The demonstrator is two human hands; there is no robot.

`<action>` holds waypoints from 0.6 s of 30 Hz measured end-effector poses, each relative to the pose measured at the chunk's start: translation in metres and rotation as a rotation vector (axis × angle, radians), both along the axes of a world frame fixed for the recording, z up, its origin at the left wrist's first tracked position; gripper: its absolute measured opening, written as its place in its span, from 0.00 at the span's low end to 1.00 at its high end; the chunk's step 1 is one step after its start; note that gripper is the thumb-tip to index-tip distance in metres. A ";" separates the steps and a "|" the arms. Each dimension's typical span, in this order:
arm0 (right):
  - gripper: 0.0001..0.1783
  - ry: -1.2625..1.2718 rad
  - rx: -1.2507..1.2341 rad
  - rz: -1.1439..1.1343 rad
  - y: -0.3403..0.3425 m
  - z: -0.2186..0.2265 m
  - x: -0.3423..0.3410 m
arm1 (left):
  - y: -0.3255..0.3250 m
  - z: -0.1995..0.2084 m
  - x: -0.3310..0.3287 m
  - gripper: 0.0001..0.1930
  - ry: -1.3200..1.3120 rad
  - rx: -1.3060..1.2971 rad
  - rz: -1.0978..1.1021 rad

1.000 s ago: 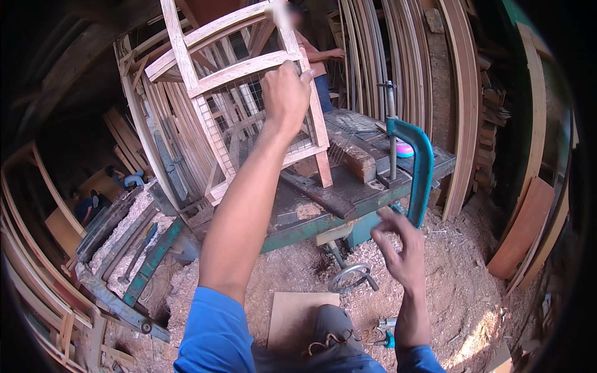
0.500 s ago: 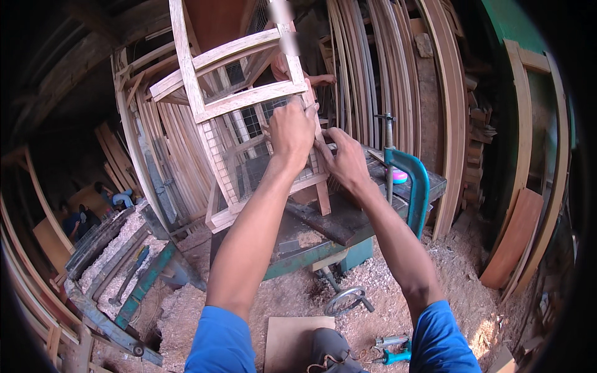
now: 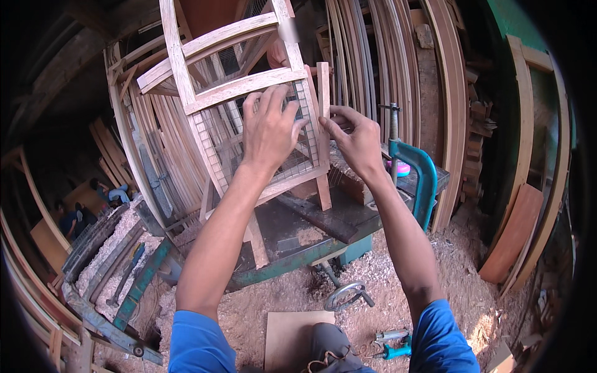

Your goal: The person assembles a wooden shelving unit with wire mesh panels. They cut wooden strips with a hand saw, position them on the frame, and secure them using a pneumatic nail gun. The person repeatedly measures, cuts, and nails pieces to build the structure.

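Observation:
A pale wooden frame [image 3: 245,87] with wire mesh panels stands tilted on a dark-topped machine table [image 3: 289,227]. My left hand [image 3: 270,127] hovers before the mesh with its fingers spread, holding nothing. Along the frame's right post runs a thin wooden strip [image 3: 323,93], its upper end sticking up apart from the post. My right hand [image 3: 356,138] pinches this strip between thumb and fingers from the right side. Where the strip's lower end meets the frame, I cannot tell whether it is fixed.
A teal clamp [image 3: 420,177] stands upright at the table's right, beside a pink round object [image 3: 401,168]. Below hangs a handwheel [image 3: 346,296]. A teal power tool [image 3: 395,349] lies on the shavings-covered floor. Tall boards [image 3: 373,68] lean behind; another person's arm shows partly behind the frame.
My left hand has come off the strip and frame corner, opening and moving left. The strip's top now stands away from the post, while my right hand stays on it, slightly higher.

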State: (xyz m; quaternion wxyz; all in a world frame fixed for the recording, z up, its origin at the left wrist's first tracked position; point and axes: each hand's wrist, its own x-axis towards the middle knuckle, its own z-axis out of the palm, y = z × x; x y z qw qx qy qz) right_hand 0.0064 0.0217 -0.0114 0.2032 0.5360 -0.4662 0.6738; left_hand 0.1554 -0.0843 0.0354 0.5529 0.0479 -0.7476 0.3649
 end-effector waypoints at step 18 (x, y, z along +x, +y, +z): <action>0.17 0.100 0.034 -0.126 -0.024 -0.015 0.006 | -0.021 -0.027 -0.008 0.23 -0.007 -0.068 0.131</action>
